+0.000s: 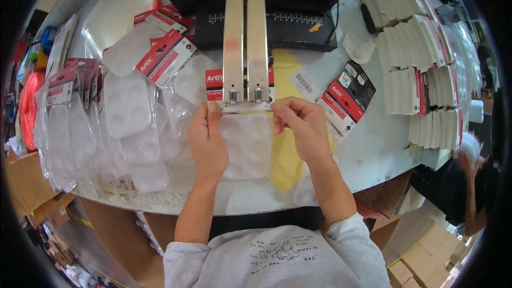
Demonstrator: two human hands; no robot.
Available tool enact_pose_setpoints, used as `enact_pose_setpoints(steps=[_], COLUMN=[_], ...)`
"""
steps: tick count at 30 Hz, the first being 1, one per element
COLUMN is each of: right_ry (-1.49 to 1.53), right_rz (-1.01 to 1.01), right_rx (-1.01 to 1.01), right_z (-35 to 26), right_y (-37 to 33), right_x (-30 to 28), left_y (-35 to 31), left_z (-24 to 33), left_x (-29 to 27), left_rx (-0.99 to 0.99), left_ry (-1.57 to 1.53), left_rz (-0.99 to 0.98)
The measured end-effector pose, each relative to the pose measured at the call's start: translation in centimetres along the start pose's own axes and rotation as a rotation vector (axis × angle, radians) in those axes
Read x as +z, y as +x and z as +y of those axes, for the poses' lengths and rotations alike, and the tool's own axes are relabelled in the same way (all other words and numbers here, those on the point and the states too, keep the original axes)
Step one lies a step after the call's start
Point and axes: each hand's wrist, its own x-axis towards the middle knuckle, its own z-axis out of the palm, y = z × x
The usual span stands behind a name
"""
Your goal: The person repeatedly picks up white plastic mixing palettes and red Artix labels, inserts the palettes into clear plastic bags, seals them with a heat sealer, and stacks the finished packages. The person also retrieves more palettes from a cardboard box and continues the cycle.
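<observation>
A red and white header card (214, 81) lies beneath the two long metal arms (234, 48) of a black bench machine (298, 26), which looks like a twin-head stapler. Below the card hangs a white plastic paint palette (246, 149) with shallow wells. My left hand (207, 141) pinches the card's lower left corner, thumb on top. At the lower right corner, my right hand (305, 128) has its thumb and curled fingers closed on the card's edge. The metal arms hide the card's middle.
Bagged palettes with red header cards (165, 58) pile up on the left. A yellow sheet (285, 165) lies under the work. Right of it are a black and red card (349, 98) and stacks of cards (402, 48). Another person's hand (469, 164) shows at far right.
</observation>
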Motion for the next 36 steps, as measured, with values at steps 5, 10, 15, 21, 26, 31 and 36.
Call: enact_pose_setpoints(steps=[5, 10, 15, 21, 26, 31, 36], right_ry=[-0.053, -0.783, -1.554, -1.555, -1.498, -1.485, -1.154], right_rz=[-0.032, 0.192, 0.441, 0.385, 0.328, 0.435, 0.407], right_rx=[0.011, -0.434, -0.377, -0.266, -0.315, -0.48, -0.397], right_z=[0.0, -1.9, -2.1, -1.4, -2.6, -1.5, -4.4], right_y=[0.1, -1.2, 0.2, 0.7, 0.7, 0.4, -3.3], right_x=[-0.1, -3.2, -10.6, -11.6, -12.0, -12.0, -8.8], left_y=[0.1, -0.7, 0.7, -6.0, -10.3, -8.8, -7.9], left_z=[-0.7, 0.4, 4.7, 2.3, -2.4, -0.4, 1.8], left_x=[0.1, -3.3, -10.5, 0.5, 9.0, 5.8, 0.8], left_rx=[0.059, 0.095, -0.096, 0.608, 0.326, -0.027, -0.528], left_ry=[0.059, 0.295, 0.529, 0.58, 0.41, -0.156, -0.507], left_rz=[-0.005, 0.047, 0.397, -0.221, -0.442, -0.501, -0.523])
